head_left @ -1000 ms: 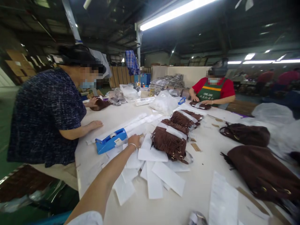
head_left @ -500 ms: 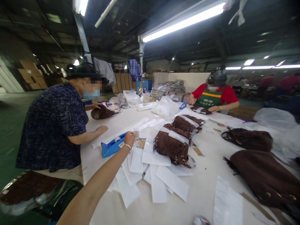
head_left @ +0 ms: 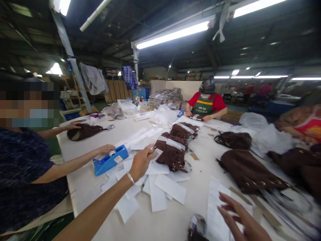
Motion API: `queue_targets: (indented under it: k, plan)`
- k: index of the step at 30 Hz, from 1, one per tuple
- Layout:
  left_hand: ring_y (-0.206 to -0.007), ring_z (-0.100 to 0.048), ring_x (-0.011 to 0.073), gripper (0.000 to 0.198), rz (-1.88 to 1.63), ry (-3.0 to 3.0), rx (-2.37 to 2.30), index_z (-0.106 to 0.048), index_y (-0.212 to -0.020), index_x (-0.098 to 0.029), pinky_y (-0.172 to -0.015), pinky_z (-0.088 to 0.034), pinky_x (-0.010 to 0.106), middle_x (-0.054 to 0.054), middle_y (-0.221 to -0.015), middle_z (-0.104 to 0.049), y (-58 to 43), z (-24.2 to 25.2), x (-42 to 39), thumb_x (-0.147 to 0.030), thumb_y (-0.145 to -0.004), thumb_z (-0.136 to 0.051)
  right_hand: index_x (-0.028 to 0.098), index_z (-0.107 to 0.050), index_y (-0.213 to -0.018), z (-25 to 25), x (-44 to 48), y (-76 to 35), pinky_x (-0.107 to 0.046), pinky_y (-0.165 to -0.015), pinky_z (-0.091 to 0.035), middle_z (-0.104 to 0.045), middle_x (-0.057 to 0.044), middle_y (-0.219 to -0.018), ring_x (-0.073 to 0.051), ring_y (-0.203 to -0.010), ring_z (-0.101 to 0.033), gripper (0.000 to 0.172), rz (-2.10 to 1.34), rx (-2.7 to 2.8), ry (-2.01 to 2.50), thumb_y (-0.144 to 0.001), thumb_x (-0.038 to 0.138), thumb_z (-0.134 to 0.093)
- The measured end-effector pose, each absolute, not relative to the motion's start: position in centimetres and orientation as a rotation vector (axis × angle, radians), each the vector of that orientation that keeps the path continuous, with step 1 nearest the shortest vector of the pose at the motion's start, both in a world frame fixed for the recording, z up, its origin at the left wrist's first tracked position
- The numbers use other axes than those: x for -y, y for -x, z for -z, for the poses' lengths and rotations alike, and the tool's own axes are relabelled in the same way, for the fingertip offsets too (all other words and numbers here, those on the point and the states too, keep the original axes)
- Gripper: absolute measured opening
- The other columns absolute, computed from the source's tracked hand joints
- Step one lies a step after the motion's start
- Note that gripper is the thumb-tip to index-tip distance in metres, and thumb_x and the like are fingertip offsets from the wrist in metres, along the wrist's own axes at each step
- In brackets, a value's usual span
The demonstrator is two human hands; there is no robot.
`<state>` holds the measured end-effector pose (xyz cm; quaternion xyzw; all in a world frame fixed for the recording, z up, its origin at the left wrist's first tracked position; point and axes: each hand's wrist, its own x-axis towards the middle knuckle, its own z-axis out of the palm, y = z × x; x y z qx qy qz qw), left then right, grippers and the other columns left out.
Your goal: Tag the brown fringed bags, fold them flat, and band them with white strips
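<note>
Right hand (head_left: 242,217) entered, fingers spread apart, left hand (head_left: 141,162) shifted rightward, grip pinching small translucent piece (head_left: 157,154)

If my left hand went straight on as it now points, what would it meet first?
Likely the nearer dark brown fringed bundle with a white band across it; depth is unclear.

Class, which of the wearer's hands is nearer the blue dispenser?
Left: the left hand is beside the blue dispenser; the right hand is farther, at the picture's lower right.

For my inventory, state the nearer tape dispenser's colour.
The tape dispenser is blue; see the head view.
</note>
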<state>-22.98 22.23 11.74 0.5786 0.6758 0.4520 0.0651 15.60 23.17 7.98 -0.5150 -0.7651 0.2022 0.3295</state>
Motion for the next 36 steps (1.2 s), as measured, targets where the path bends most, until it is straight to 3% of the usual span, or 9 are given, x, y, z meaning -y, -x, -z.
queue_targets:
  k: [2, 4, 7, 10, 13, 18, 25, 33, 36]
  plan:
    - [-0.096, -0.061, 0.0179, 0.048, -1.313, -1.88, -1.8, -0.043, -0.139, -0.027, -0.091, -0.044, 0.032, 0.001, -0.104, -0.069, 18.7, -13.4, -20.2, -0.024, -0.091, -0.049, 0.038, -0.049, -0.134, -11.2, -22.3, -12.0, -0.039, -0.063, -0.057, -0.066, -0.007, -0.117, -0.028, -0.087, -0.067, 0.061, -0.677, 1.942, 1.265, -0.078, 0.055, -0.061]
    - [-0.094, -0.061, 0.018, 0.045, -1.266, -1.902, -1.561, -0.046, -0.137, -0.027, -0.09, -0.045, 0.031, 0.002, -0.103, -0.068, 14.9, -14.9, -18.1, -0.03, -0.092, -0.049, 0.031, -0.049, -0.135, -14.2, -21.5, -9.0, -0.036, -0.075, -0.055, -0.063, -0.007, -0.121, -0.025, -0.096, -0.063, 0.057, -0.858, 1.958, 1.061, -0.082, 0.05, -0.059]
    - [-0.086, -0.061, 0.0173, 0.045, -1.238, -1.762, -1.347, -0.051, -0.133, -0.024, -0.08, -0.048, 0.029, 0.002, -0.095, -0.067, 10.7, -15.6, -15.6, -0.036, -0.09, -0.053, 0.022, -0.066, -0.097, -16.5, -20.3, -7.7, -0.026, -0.062, -0.049, -0.067, -0.002, -0.08, -0.016, -0.069, -0.06, 0.026, -1.049, 1.959, 0.974, -0.088, 0.044, -0.054]
    - [-0.062, -0.056, 0.0116, 0.034, -1.076, -1.462, -1.222, -0.065, -0.112, -0.018, -0.057, -0.045, 0.023, 0.002, -0.08, -0.065, 8.4, -13.2, -13.8, -0.035, -0.084, -0.059, 0.02, -0.061, -0.077, -16.3, -19.0, -10.6, -0.023, -0.054, -0.042, -0.058, 0.002, -0.062, -0.013, -0.058, -0.053, 0.027, -1.044, 1.818, 1.083, -0.087, 0.044, -0.056]
    - [-0.047, -0.045, 0.0056, 0.026, -0.895, -1.231, -1.133, -0.07, -0.092, -0.014, -0.046, -0.035, 0.019, 0.001, -0.071, -0.063, 7.1, -9.9, -12.1, -0.036, -0.08, -0.062, 0.019, -0.059, -0.079, -15.0, -17.2, -15.0, -0.023, -0.053, -0.041, -0.057, 0.002, -0.062, -0.013, -0.057, -0.052, 0.029, -1.089, 1.669, 1.173, -0.085, 0.048, -0.059]
    - [-0.044, -0.043, 0.0036, 0.041, -0.841, -1.088, -1.083, -0.067, -0.098, -0.013, -0.042, -0.025, 0.018, 0.001, -0.071, -0.062, 4.8, -8.5, -9.2, -0.049, -0.08, -0.063, 0.019, -0.061, -0.083, -13.8, -13.1, -20.0, -0.023, -0.052, -0.039, -0.058, 0.002, -0.063, -0.013, -0.056, -0.051, 0.032, -1.179, 1.497, 1.261, -0.082, 0.051, -0.063]
    - [-0.047, -0.046, 0.0044, 0.04, -0.838, -1.057, -0.982, -0.064, -0.099, -0.013, -0.041, -0.026, 0.017, 0.0, -0.07, -0.06, 1.4, -10.1, -5.8, -0.049, -0.082, -0.063, 0.018, -0.062, -0.082, -13.9, -8.3, -23.0, -0.023, -0.053, -0.039, -0.058, 0.001, -0.064, -0.012, -0.057, -0.049, 0.033, -1.263, 1.26, 1.169, -0.08, 0.051, -0.065]
    - [-0.04, -0.032, 0.0017, 0.041, -0.804, -0.954, -0.983, -0.062, -0.095, -0.014, -0.038, -0.017, 0.016, -0.006, -0.056, -0.05, -0.6, -9.5, -3.3, -0.051, -0.078, -0.068, 0.019, -0.065, -0.09, -10.7, -4.6, -26.8, -0.023, -0.054, -0.041, -0.062, 0.0, -0.072, -0.012, -0.06, -0.05, 0.033, -1.251, 1.057, 1.232, -0.077, 0.049, -0.07]
    - [-0.042, -0.038, 0.0019, 0.039, -0.773, -0.917, -0.963, -0.06, -0.09, -0.014, -0.039, -0.022, 0.015, -0.005, -0.061, -0.053, -1.8, -8.6, -2.6, -0.05, -0.078, -0.069, 0.018, -0.065, -0.089, -9.1, -3.1, -27.9, -0.024, -0.054, -0.042, -0.061, 0.0, -0.068, -0.013, -0.059, -0.051, 0.034, -1.243, 1.048, 1.282, -0.077, 0.049, -0.07]
